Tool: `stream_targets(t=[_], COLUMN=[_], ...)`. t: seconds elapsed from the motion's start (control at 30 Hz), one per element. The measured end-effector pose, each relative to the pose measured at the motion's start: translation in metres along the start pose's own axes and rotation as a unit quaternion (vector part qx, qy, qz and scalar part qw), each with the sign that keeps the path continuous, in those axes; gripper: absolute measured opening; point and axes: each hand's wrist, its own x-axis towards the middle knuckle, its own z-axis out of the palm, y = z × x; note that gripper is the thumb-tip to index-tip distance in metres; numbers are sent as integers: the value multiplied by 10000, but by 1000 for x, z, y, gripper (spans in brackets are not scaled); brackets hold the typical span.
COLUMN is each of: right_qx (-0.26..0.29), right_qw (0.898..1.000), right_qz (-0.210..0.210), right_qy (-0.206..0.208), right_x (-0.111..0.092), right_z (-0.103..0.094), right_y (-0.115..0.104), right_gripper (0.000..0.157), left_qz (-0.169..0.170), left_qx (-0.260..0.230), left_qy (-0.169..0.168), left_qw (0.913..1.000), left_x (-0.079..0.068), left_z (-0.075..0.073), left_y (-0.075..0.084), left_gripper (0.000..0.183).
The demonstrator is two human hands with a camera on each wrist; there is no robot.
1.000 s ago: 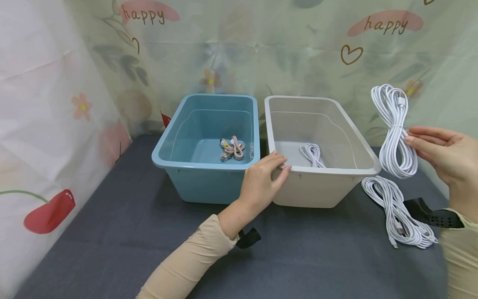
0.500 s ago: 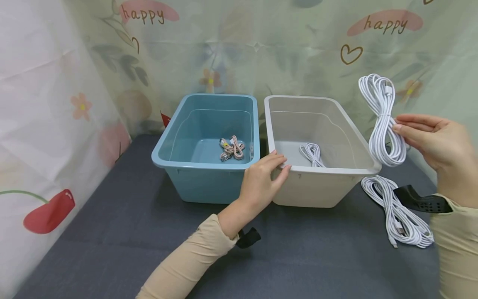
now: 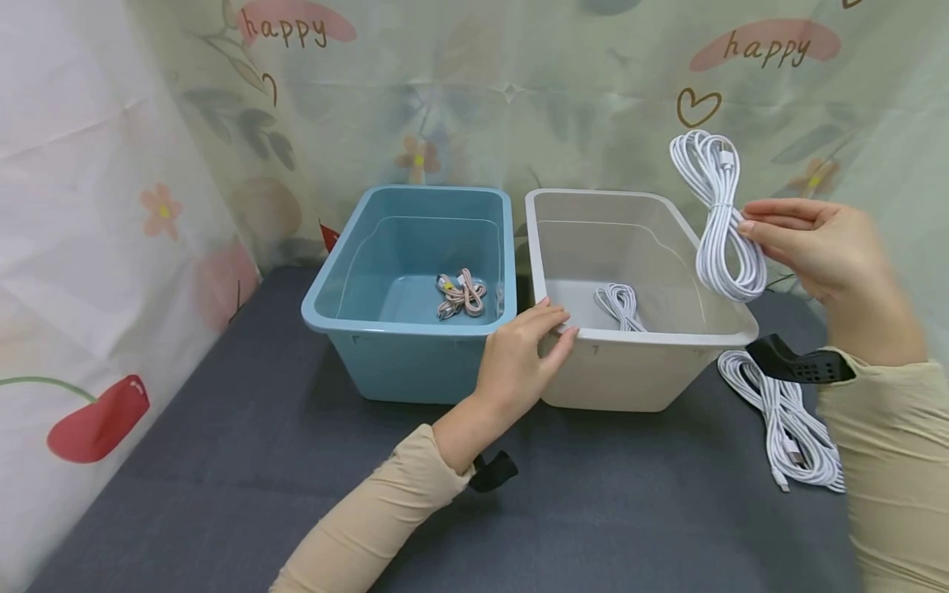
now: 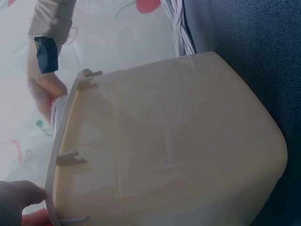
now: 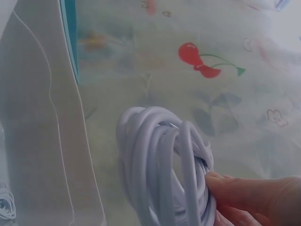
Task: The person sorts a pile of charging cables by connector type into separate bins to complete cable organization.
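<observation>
My right hand point(image 3: 838, 247) pinches a coiled white charging cable point(image 3: 719, 218) by its side, up over the right edge of the beige bin point(image 3: 608, 371). The bundle is tied at its middle, and a plug shows near its top. Its thick loops point(image 5: 164, 165) fill the centre of the right wrist view. My left hand point(image 3: 519, 354) grips the near left corner of the beige bin's rim; in the left wrist view, the thumb and a finger point(image 4: 23, 195) meet at that rim. Inside this bin lies a smaller white cable bundle point(image 3: 621, 307).
Left of the beige bin stands a blue bin point(image 3: 415, 362) with pinkish-beige cables point(image 3: 461, 295) inside. Another white cable coil point(image 3: 786, 424) lies on the dark cloth point(image 3: 593, 511) at right, partly behind my right sleeve. A printed curtain point(image 3: 460, 99) hangs close behind the bins.
My right hand has carried the white cable up and to the left, from beside the beige bin to over its right rim. The left hand has stayed put.
</observation>
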Motion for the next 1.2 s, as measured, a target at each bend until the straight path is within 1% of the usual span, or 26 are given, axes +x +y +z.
stream_targets(t=[0.13,0.2,0.37,0.5,0.6,0.83,1.07,1.2], right_qx=[41,-79,-372,-350,-388,-722,-985,-1154], right_qw=[9998,9996,9988,9986,9984,9961,9931,9911], right_qz=[13,-30,32,181,239,264,320,382], right_qy=[-218,-271,-318,-343,-348,-434,-548,-543], right_x=[6,10,19,26,31,41,50,54], right_z=[10,16,26,33,37,43,49,52], right_y=[-3,-3,-4,-5,-5,-3,2,3], right_gripper=[17,16,15,15,15,15,20,22], left_qz=[11,9,-10,-28,-50,-17,-33,-31], left_qx=[13,6,-12,8,-31,-21,-39,-75], left_qy=[12,23,21,0,-12,25,13,12], left_qw=[10000,10000,10000,10000,10000,10000,10000,10000], left_x=[0,0,0,0,0,0,0,0], left_z=[0,0,0,0,-1,-1,0,-1], left_y=[0,0,0,1,1,1,1,1], left_gripper=[24,24,24,24,24,23,24,24])
